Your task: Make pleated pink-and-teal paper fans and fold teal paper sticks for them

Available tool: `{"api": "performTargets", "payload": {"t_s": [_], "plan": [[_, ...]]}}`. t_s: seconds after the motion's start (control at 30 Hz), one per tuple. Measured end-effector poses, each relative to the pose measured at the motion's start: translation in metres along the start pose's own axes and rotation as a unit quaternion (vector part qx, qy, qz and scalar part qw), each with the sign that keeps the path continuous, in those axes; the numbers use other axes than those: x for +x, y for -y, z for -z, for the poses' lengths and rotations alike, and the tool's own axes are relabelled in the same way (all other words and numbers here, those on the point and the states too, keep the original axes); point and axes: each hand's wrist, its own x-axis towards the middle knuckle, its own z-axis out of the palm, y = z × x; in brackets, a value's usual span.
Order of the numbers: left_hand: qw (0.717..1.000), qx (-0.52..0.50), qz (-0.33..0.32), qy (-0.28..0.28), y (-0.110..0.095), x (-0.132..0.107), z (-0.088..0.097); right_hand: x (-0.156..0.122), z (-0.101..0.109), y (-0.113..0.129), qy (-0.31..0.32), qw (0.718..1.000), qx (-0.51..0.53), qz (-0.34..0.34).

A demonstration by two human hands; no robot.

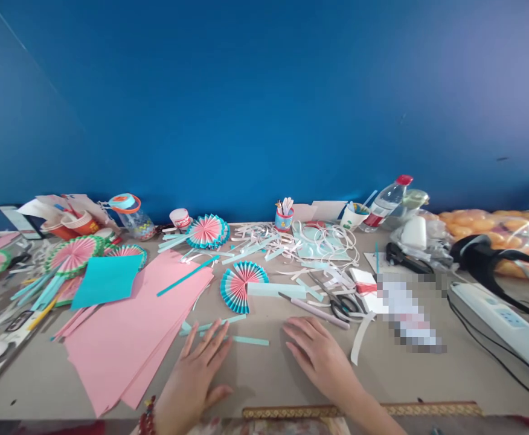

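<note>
My left hand [198, 374] lies flat with its fingers spread, its fingertips at some pale blue paper strips [252, 341]. To its right, my right hand [319, 356] rests palm down on the table, fingers stretched out, holding nothing. Just beyond the hands is a pleated paper fan [241, 284], pink in the middle with a turquoise edge. A pale paper strip [278, 290] reaches right from the fan's centre. Near my right fingertips lies a slim pinkish tool [321, 313] with a dark pointed end; scissors [345, 306] with black handles sit beside it.
Large pink paper sheets [128, 326] and a turquoise sheet [108, 281] cover the left. Another fan [208, 231], a pencil cup [284, 217] and tangled paper scraps [332, 238] fill the back. A plastic bottle [386, 205] and a white power strip [509, 320] stand right.
</note>
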Motion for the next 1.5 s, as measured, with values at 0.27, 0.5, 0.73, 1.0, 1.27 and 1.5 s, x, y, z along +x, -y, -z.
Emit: {"api": "performTargets", "payload": {"t_s": [0.27,0.5,0.73,1.0,1.27,1.5], "plan": [[0.990,-0.118,0.067,-0.044,0.035,0.072,0.008,0.024,0.003,-0.034,-0.032,0.996,-0.084,0.000],[0.978,-0.165,0.125,-0.037,0.078,0.147,-0.021,0.012,-0.007,-0.035,-0.007,0.997,-0.074,-0.036],[0.962,-0.247,0.120,0.005,0.108,0.142,-0.037,0.002,-0.014,-0.044,-0.017,0.997,-0.051,-0.055],[0.921,-0.358,0.149,-0.023,0.113,0.136,-0.025,0.008,-0.033,-0.054,-0.037,0.996,-0.069,-0.039],[0.864,-0.452,0.194,-0.104,0.132,0.120,-0.011,0.012,-0.034,-0.068,-0.075,0.992,-0.096,-0.044],[0.815,-0.516,0.218,-0.146,0.137,0.113,0.001,0.050,-0.024,-0.044,-0.084,0.993,0.036,-0.069]]}}
